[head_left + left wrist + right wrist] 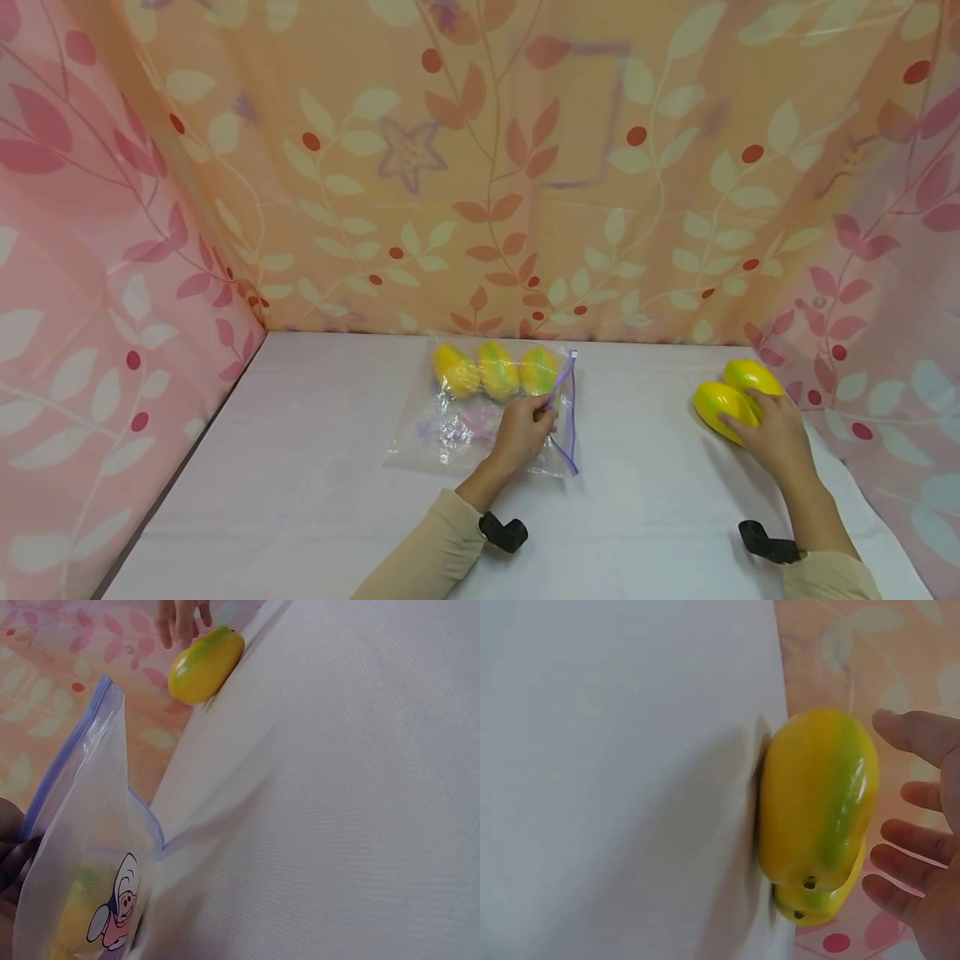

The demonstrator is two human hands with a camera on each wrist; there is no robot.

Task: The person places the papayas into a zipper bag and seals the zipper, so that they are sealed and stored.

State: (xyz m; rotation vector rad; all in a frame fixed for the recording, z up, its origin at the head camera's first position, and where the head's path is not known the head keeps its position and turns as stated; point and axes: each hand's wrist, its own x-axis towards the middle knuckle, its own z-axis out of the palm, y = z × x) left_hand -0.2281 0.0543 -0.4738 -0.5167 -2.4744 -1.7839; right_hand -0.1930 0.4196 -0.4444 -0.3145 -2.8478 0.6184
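Observation:
My left hand (521, 435) pinches the purple zip edge of a clear zip-lock bag (408, 446), which lies on the table. Inside the bag, three yellow mangoes (498, 371) with green patches lie in a row at the far side. The left wrist view shows the bag's mouth (71, 754) standing apart and a cartoon print (120, 907) on its face. At the right, two more glossy mangoes (817, 799) lie side by side on the table. My right hand (776, 433) hovers over them, its fingers (915, 840) spread and apart from the fruit in the right wrist view.
A white cloth covers the table (315, 533). Leaf-patterned curtains (480, 167) stand along the back and both sides. The two mangoes on the right lie near the table's right edge, close to the side curtain (892, 400).

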